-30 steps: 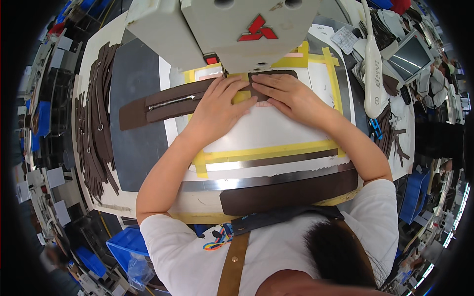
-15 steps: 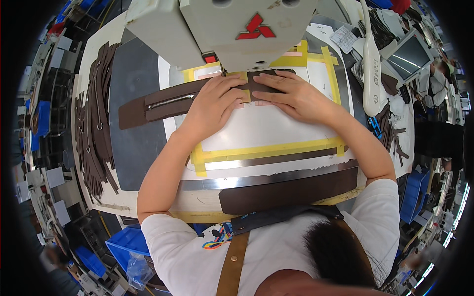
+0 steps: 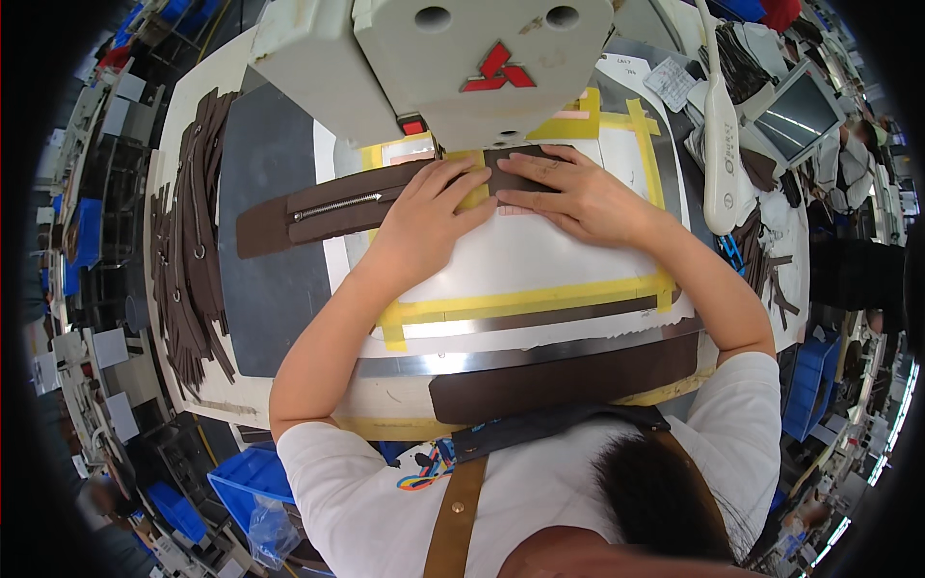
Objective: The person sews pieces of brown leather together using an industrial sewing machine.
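A dark brown strip (image 3: 262,227) with a silver zipper (image 3: 337,204) set in it lies across the white template sheet, under the machine head. My left hand (image 3: 426,223) rests flat on its right end, fingers stretched out and pointing right. My right hand (image 3: 590,197) lies flat with spread fingers on a shorter dark brown piece (image 3: 511,166). Yellow tape (image 3: 476,193) shows between the two brown pieces. My fingertips hide parts of both pieces' edges. Neither hand grips anything.
The large pale sewing machine head (image 3: 482,87) hangs just beyond my hands. Brown zipper strips (image 3: 198,260) are piled at the left. Another brown panel (image 3: 568,376) lies at the table's near edge. A white handheld device (image 3: 723,164) and a screen (image 3: 795,116) stand at the right.
My left fingers have shifted slightly and spread a little, pressing at the strip's end. My right hand stays almost in place on the shorter piece. The view has tilted slightly.
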### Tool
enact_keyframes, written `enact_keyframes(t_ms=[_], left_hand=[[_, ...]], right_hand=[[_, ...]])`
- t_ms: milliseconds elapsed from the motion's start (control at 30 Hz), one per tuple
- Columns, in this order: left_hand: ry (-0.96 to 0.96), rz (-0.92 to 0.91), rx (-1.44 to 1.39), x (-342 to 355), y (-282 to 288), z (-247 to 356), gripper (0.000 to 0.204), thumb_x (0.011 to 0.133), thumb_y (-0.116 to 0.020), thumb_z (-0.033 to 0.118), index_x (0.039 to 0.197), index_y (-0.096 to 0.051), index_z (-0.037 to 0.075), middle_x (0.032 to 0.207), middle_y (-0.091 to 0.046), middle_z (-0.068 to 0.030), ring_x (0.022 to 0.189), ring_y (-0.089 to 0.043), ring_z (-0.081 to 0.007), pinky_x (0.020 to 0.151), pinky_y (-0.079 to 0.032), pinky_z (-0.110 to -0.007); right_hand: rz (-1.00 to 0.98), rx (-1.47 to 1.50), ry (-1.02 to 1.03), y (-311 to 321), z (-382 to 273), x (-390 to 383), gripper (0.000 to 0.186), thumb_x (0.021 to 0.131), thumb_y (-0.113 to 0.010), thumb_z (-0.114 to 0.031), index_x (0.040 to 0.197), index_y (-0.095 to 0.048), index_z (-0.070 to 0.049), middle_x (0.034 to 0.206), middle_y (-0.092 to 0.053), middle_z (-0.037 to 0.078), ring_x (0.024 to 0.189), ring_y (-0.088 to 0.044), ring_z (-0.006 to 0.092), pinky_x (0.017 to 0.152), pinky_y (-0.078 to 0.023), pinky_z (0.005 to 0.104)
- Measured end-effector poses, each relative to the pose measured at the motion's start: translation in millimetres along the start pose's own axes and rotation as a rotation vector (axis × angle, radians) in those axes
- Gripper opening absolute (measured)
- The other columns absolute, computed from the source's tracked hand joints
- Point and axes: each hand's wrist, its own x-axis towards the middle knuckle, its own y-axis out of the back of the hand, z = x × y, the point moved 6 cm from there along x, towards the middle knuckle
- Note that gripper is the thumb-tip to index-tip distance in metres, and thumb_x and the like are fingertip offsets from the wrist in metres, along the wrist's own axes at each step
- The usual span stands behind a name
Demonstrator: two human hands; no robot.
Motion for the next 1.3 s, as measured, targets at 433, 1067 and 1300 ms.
enact_keyframes(t_ms=[433,1067,1300], left_hand=[[0.039,0.015,0.019,-0.8,0.1,4.3,0.042,0.079,-0.065,0.0,0.118,-0.075,0.014,0.126,-0.06,-0.0131,0.134,-0.052,-0.0344,0.122,-0.04,-0.055],[0.085,0.073,0.138,4.3,-12.0,5.8,0.026,0.091,-0.068,0.009,0.116,-0.067,0.008,0.143,-0.063,-0.0068,0.137,-0.05,-0.0311,0.127,-0.03,-0.058],[0.119,0.103,0.141,3.8,-17.9,1.3,0.03,0.093,-0.071,0.021,0.12,-0.064,0.007,0.142,-0.063,-0.0033,0.13,-0.052,-0.0311,0.127,-0.029,-0.058]], right_hand=[[-0.059,-0.026,-0.019,1.1,-1.8,1.6,0.053,0.091,-0.063,-0.008,0.143,-0.068,-0.017,0.157,-0.056,0.012,0.142,-0.054,0.0328,0.12,-0.04,0.0515],[-0.038,0.034,-0.044,-0.2,-1.9,-1.2,0.055,0.088,-0.064,-0.009,0.142,-0.069,-0.016,0.159,-0.055,0.011,0.143,-0.051,0.0377,0.122,-0.038,0.0531],[-0.014,-0.003,-0.02,-2.4,-0.2,-1.1,0.05,0.09,-0.066,-0.012,0.139,-0.07,-0.018,0.156,-0.057,0.01,0.14,-0.054,0.0353,0.12,-0.04,0.0512]])
